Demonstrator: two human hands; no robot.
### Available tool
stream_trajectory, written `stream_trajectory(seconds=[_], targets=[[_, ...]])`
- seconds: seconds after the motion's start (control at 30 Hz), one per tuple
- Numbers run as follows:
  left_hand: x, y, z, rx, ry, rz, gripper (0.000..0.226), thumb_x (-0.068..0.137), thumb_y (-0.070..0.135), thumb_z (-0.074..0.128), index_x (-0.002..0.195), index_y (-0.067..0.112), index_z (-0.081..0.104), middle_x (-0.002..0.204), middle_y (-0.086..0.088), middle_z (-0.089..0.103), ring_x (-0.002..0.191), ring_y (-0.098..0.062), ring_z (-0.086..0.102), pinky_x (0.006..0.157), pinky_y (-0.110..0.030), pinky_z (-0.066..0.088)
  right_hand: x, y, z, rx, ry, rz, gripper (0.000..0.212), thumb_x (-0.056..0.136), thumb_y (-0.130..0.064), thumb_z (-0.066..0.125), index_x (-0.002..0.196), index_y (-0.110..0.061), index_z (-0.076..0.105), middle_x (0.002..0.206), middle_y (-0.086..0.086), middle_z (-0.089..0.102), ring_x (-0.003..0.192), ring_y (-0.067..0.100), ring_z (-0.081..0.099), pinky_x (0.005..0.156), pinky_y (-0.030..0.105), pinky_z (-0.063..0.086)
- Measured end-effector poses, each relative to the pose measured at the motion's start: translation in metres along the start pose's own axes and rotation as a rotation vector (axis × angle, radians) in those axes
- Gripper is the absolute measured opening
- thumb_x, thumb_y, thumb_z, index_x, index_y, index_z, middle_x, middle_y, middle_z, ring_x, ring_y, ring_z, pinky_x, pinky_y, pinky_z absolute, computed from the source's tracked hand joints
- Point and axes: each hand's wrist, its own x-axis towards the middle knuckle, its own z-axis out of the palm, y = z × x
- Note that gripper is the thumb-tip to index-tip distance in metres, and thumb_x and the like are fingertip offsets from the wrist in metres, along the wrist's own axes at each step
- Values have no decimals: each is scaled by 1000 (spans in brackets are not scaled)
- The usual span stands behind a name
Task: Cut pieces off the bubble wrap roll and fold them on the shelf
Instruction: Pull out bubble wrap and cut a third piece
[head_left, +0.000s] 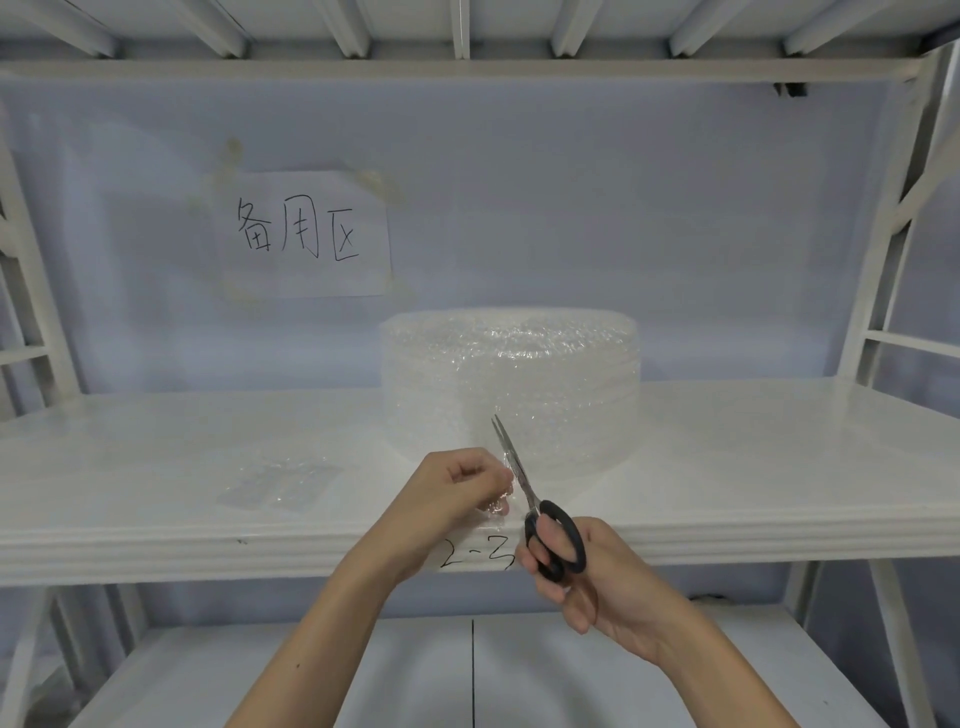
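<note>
There the bubble wrap roll (511, 387) stood on end on the white shelf (753, 457), near its front edge and under the handwritten paper sign (306, 234), with its loose end drawn toward me. My left hand (457, 491) was pinched shut on that loose end (498, 506), fingers curled in and knuckles up, the forearm rising from lower left. My right hand (576, 571) was closed through the black loops of the scissors (535, 512), wrist bent, the blades pointing up and away, nearly together and lying just beside the left fingertips against the film. To cut well, I judged the film needed holding taut and flat, with the blades kept square to its edge and clear of the pinching fingers, so the piece would come off straight. Further left on the shelf lay a flat clear piece (280, 486), apparently one already folded, though I could not tell for certain.
</note>
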Motion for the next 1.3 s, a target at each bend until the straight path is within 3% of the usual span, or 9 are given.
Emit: stream_trajectory(seconds=[0.13, 0.23, 0.33, 0.47, 0.67, 0.83, 0.93, 1.07, 1.3], targets=[[-1, 3, 2, -63, 56, -5, 34, 86, 41, 60, 70, 11, 61, 69, -5, 54, 63, -17, 46, 58, -27, 34, -1, 0, 1, -22, 21, -8, 38, 95, -19, 54, 57, -17, 55, 72, 4, 53, 46, 12, 43, 29, 19, 37], [1, 0, 4, -93, 127, 11, 20, 91, 22, 64, 73, 14, 63, 64, -2, 58, 58, -13, 49, 53, -20, 38, -1, 0, 1, -25, 26, -7, 37, 93, -25, 57, 57, -16, 56, 70, 3, 54, 46, 13, 43, 29, 19, 38], [1, -2, 5, -86, 146, 26, 20, 92, 11, 62, 73, 15, 65, 63, 2, 61, 57, -9, 55, 52, -13, 43, -1, 0, 1, 0, 3, 12, 37, 85, -39, 64, 63, -11, 55, 69, 4, 54, 44, 14, 43, 28, 20, 38], [0, -3, 5, -58, 112, 46, 14, 91, 10, 63, 78, 9, 66, 65, 1, 62, 62, -12, 56, 57, -13, 45, 0, -5, -3, 55, -50, 57, 43, 82, -49, 55, 70, -8, 50, 70, 2, 56, 41, 12, 41, 27, 19, 37], [-1, -3, 4, -42, 93, 63, 18, 90, 5, 62, 73, 9, 66, 63, 1, 62, 60, -12, 54, 62, -16, 47, 2, -15, 0, -24, -34, 42, 40, 78, -48, 61, 66, -10, 53, 70, 2, 59, 40, 12, 43, 28, 17, 36], [-2, 0, 4, -34, 103, 63, 20, 92, 3, 59, 72, 7, 63, 61, 3, 59, 56, -9, 51, 57, -14, 44, 3, -15, 2, -94, -38, -4, 39, 80, -45, 64, 50, -20, 60, 75, 7, 52, 41, 9, 43, 28, 18, 37], [-3, 8, 7, -145, 140, 3, 24, 95, 10, 50, 75, 4, 62, 68, -7, 57, 57, -14, 54, 46, -12, 41, 2, -16, 2, -93, -15, -9, 41, 79, -46, 68, 48, -21, 59, 73, 6, 52, 37, 8, 41, 28, 17, 36], [1, 10, 8, -128, 238, 35, 30, 93, 32, 59, 78, 7, 63, 72, -8, 58, 63, -18, 56, 57, -24, 48, 2, -16, 2, -94, -1, -6, 39, 80, -43, 63, 47, -21, 58, 75, 13, 48, 36, 9, 39, 28, 17, 35], [2, 12, 10, 74, 358, 93, 31, 85, 39, 70, 77, 9, 65, 66, -1, 61, 54, -14, 57, 63, -37, 52, -1, -19, 3, -134, -7, 33, 37, 78, -43, 62, 66, -9, 55, 58, 8, 45, 30, 8, 37, 28, 16, 34]])
